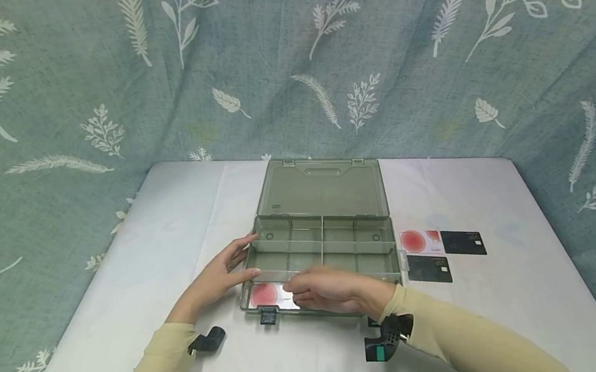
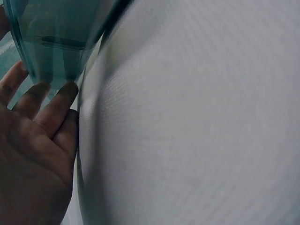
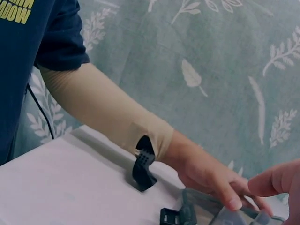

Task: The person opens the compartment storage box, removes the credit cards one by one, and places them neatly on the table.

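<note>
A grey-green translucent organizer box (image 1: 245, 296) lies with its lid (image 1: 326, 188) folded back. In its front compartment is a white card with a red circle (image 1: 263, 295). My right hand (image 1: 331, 290) reaches over that compartment with curled fingers and pinches the card's right end; the fingertips partly hide it. At the box's left side, my left hand (image 1: 225, 276) steadies it, thumb on the near rim and fingers spread along the side. The left wrist view shows the left hand's fingertips (image 2: 70, 89) touching the box wall.
To the right of the box lie a white card with red circles (image 1: 421, 242) and two black cards, one behind (image 1: 464, 242) and one nearer (image 1: 429, 268). Latches (image 1: 268, 317) hang at the box's front edge. A white cloth covers the table (image 1: 517, 302); a leaf-patterned curtain (image 1: 283, 75) hangs behind.
</note>
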`<state>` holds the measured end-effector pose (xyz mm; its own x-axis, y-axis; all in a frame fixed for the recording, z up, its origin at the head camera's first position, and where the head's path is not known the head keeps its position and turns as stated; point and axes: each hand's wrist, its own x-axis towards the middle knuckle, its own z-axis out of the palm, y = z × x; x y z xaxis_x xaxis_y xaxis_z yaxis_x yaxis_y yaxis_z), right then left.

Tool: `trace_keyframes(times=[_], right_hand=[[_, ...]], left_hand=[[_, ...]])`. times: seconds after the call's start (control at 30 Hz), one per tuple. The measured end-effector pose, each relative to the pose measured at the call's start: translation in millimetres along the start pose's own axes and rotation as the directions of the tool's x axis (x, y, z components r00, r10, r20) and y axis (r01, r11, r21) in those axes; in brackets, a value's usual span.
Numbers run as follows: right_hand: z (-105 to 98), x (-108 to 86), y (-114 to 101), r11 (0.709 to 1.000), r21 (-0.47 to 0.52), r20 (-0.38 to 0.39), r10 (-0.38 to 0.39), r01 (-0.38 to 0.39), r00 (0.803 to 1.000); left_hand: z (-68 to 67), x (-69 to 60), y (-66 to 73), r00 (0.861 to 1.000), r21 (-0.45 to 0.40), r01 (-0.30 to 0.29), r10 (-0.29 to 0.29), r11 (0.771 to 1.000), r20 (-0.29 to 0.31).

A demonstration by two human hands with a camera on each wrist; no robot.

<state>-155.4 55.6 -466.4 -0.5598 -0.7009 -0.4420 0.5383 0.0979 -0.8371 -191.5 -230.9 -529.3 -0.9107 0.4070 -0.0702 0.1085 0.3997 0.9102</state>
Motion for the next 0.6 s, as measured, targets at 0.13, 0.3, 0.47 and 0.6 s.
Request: trace_keyframes(times=[0.13,0.3,0.47,0.6], right_hand=[[1.3,-0.8,-0.3,1.000,-0.017,-0.002,-0.001,0.001,1.000],[3.9,-2.1,-0.4,0.999,-0.035,-0.018,-0.009,0.009,1.000],[3.9,-2.6,-0.6,0.998,-0.052,-0.010,-0.017,0.017,1.000],[3.1,-1.7,0.3,0.998,-0.058,-0.001,-0.023,0.023,1.000]], left_hand=[[-0.1,0.2,0.2,1.000,-0.005,-0.002,0.002,1.000,0.003],[0.5,0.4,0.6,1.000,0.017,0.009,-0.009,1.000,-0.002],[0.7,0.4,0.5,1.000,0.031,0.016,-0.016,0.999,-0.010],[0.8,0.2,0.2,1.000,0.040,0.011,-0.010,0.999,-0.010]])
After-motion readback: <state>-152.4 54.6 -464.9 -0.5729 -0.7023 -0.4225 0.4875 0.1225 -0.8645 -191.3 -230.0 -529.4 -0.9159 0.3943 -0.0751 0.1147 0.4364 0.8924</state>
